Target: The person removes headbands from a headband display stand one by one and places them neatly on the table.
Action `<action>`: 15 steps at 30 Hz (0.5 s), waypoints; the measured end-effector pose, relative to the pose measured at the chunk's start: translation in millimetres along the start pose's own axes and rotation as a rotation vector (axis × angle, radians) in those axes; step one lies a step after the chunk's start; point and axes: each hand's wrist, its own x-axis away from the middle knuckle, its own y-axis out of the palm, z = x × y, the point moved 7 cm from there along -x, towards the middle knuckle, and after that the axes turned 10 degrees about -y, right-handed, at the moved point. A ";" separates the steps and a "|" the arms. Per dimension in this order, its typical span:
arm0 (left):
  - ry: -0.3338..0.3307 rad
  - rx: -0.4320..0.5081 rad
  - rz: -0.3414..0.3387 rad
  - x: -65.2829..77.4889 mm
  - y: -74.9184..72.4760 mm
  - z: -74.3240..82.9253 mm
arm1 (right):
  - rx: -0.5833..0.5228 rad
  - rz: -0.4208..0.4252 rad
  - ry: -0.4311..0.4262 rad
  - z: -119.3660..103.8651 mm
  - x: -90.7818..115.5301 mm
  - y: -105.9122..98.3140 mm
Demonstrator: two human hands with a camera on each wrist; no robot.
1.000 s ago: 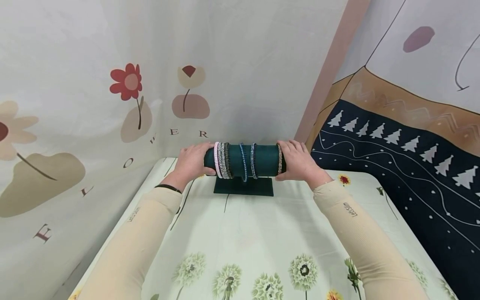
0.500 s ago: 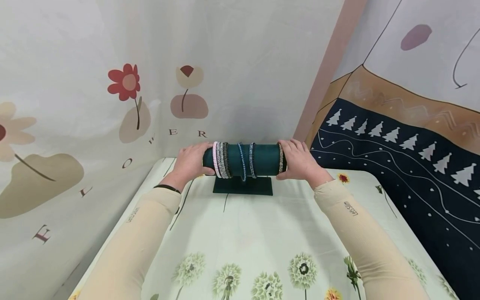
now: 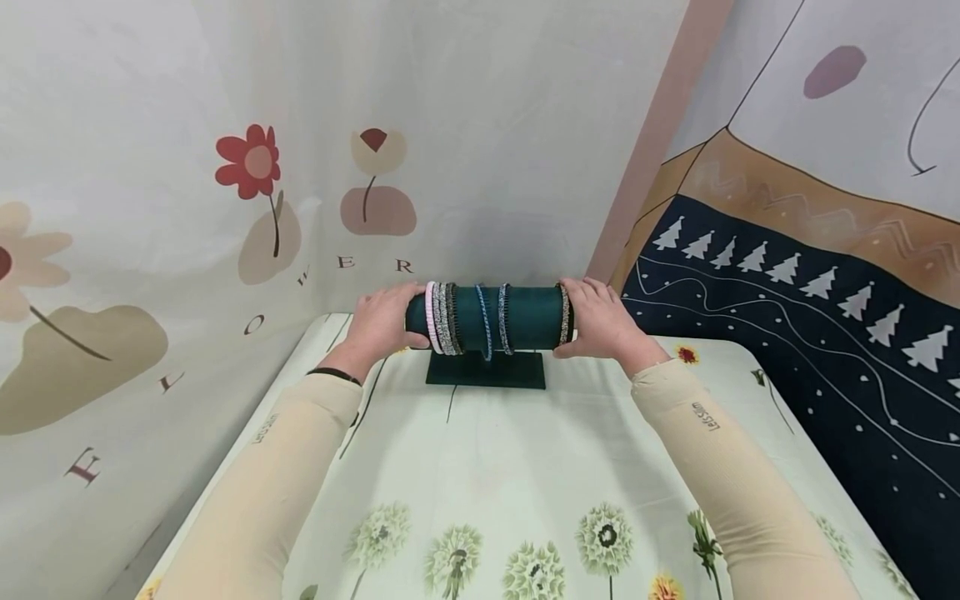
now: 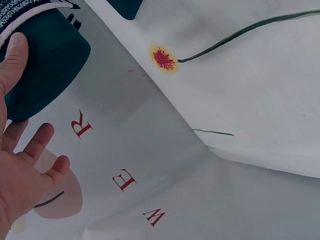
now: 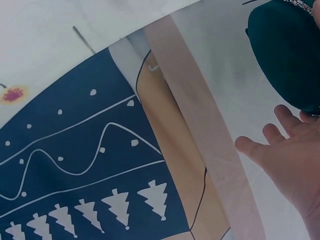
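Observation:
A dark green bracelet stand (image 3: 528, 318) with a padded horizontal roll stands on the table. My left hand (image 3: 377, 323) grips the roll's left end, thumb below and fingers over the top. In the left wrist view, the thumb lies against the roll beside a pale pink bracelet (image 4: 37, 11). Several grey and brown bracelets (image 3: 447, 319) sit beside the pink one, with a twisted blue bracelet (image 3: 484, 322) and a blue-grey bracelet (image 3: 504, 319) nearer the middle. My right hand (image 3: 602, 318) holds a brownish sparkly bracelet (image 3: 565, 314) around the roll's right end; its other fingers stick out past the roll.
The stand's flat base (image 3: 486, 372) rests on a pale, flower-printed tablecloth (image 3: 495, 450). Right behind it hangs a light curtain (image 3: 510, 150) with printed flowers and letters. A navy cloth with white trees (image 3: 757, 300) hangs along the table's right side.
The sparkly bracelet has slid slightly right along the roll, toward its end, with my right hand. The left hand has kept its hold, and the other bracelets keep their places on the roll.

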 end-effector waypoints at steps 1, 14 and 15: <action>-0.001 0.002 -0.001 0.1 0.0 0.0 | 0.003 0.001 -0.001 0.0 -0.1 0.1; 0.002 0.013 0.001 0.7 -0.7 -0.3 | -0.039 0.019 -0.015 6.5 0.1 3.9; 0.003 0.014 0.001 0.7 -1.0 -0.1 | -0.043 0.020 -0.016 7.1 0.3 4.1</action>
